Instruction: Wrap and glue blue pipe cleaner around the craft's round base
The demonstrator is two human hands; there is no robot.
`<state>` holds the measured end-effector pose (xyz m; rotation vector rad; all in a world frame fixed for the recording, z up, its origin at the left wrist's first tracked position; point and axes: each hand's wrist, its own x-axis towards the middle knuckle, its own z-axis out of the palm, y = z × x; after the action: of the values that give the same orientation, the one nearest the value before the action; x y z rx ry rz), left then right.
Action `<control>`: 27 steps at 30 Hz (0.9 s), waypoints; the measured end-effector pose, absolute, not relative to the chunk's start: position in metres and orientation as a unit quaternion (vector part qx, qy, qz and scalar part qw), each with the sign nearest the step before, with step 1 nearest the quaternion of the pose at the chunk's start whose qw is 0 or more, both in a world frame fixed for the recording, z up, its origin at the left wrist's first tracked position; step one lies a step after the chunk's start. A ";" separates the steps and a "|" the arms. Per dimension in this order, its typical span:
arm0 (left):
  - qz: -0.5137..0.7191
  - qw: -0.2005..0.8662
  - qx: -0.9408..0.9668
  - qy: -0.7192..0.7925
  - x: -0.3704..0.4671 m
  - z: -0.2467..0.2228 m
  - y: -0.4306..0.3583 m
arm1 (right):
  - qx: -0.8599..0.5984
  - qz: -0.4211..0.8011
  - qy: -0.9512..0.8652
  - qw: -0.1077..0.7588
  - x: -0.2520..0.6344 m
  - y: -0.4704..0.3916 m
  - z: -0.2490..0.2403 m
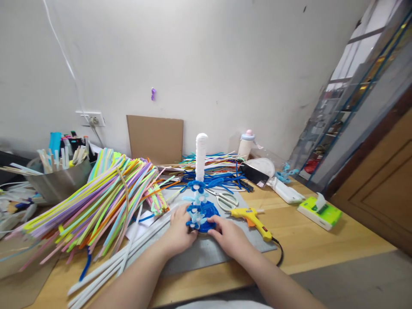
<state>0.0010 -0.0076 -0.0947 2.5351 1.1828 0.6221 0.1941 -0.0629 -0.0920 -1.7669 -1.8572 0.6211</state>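
A pipe-cleaner craft [201, 161] stands upright in front of me, with a tall white fuzzy stem rising from a round dark-blue base [210, 209]. Dark and light blue flowers [197, 210] climb the lower part of the stem, and a blue leaf sticks out to the right. My left hand [180, 229] grips the base from the left, its fingertips partly hidden behind the flowers. On the right side, my right hand [228, 235] pinches the base edge between thumb and fingers. Under the craft lies a grey mat [199, 262].
A large bundle of coloured pipe cleaners [106, 206] and white strips [128, 253] lie at left. Beyond the base are scissors [227, 200]. To the right are a yellow glue gun [252, 216], a phone [255, 174] and a green tissue pack [318, 211]. Cardboard [156, 139] leans on the wall.
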 end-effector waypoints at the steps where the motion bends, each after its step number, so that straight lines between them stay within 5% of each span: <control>1: 0.221 0.130 0.863 0.435 -0.001 -0.095 -0.012 | -0.648 0.229 -0.682 0.250 0.194 -0.063 -0.092; 11: 0.202 0.005 0.862 0.464 -0.012 -0.112 -0.062 | -0.634 0.236 -0.692 0.251 0.197 -0.061 -0.094; 27: 0.163 0.007 0.880 0.446 -0.011 -0.097 -0.070 | -0.641 0.215 -0.702 0.224 0.196 -0.062 -0.089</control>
<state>-0.0112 -0.0695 -0.0974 2.7519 1.3949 0.5099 0.1960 -0.0620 -0.0885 -1.7685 -1.9387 0.5937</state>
